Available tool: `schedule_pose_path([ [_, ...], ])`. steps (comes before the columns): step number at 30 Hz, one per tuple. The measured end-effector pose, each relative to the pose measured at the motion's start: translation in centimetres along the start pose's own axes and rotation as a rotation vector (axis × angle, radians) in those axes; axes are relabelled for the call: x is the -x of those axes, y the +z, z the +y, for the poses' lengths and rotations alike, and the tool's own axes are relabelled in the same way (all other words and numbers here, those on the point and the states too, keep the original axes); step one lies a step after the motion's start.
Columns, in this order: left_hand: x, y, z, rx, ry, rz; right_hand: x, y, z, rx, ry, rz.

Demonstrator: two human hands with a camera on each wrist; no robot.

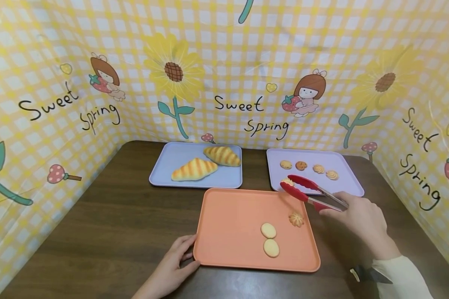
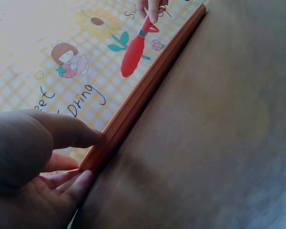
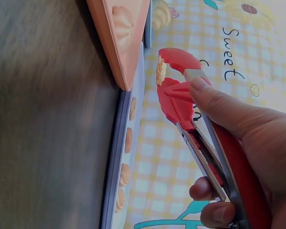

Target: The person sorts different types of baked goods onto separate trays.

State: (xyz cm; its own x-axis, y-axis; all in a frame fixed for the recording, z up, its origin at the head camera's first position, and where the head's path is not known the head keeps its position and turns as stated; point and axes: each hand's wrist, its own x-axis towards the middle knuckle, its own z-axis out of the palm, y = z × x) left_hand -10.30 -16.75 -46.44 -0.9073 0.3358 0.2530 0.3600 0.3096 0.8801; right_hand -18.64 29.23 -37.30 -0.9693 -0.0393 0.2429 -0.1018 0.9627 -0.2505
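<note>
- Right hand (image 1: 361, 216): 1, fingers and thumb curled round the handles of the tongs, squeezing them together; a cream sleeve shows at the wrist.
- Tongs (image 1: 308, 191): 1 pair, red tips on metal arms, held above the near left corner of the lilac tray, tips pointing left.
- Held cookie (image 1: 287, 182): 1, pale and ridged, clamped between the 2 red tips; the right wrist view shows it (image 3: 160, 70) raised clear of the trays.
- Left hand (image 1: 173, 265): 1, resting on the table with its thumb and fingers pinching the near left corner of the orange tray; the left wrist view shows the thumb (image 2: 62, 131) on top of the rim and fingers beneath.
- Orange tray (image 1: 228, 226): 1, nearest the person, holding 3 cookies: 2 smooth ovals (image 1: 270, 238) one behind the other, and 1 swirled piece (image 1: 296, 219) to their right.
- Lilac tray (image 1: 344, 182): 1, far right, holding 4 cookies (image 1: 309, 167) in a row.
- Blue tray (image 1: 164, 166): 1, far left, holding 2 striped croissants (image 1: 205, 162), touching or nearly so.
- Table (image 1: 116, 220): 1, dark wood grain.
- Backdrop (image 1: 224, 62): yellow check with sunflowers and "Sweet Spring" lettering, on 3 sides.
</note>
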Motion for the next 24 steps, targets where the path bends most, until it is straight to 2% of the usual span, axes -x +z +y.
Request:
schedule_pose_path([
  [4,-0.1,-0.1,0.1,-0.001,-0.018,-0.004,-0.7,0.2,0.2,0.007,0.015,-0.023],
  [15,0.1,0.2,0.0,-0.006,0.045,0.021,-2.7,1.1,0.6,0.006,0.014,-0.042],
  [24,0.1,0.1,0.1,0.009,0.021,0.007,-3.8,2.2,1.3,0.002,0.035,-0.043],
])
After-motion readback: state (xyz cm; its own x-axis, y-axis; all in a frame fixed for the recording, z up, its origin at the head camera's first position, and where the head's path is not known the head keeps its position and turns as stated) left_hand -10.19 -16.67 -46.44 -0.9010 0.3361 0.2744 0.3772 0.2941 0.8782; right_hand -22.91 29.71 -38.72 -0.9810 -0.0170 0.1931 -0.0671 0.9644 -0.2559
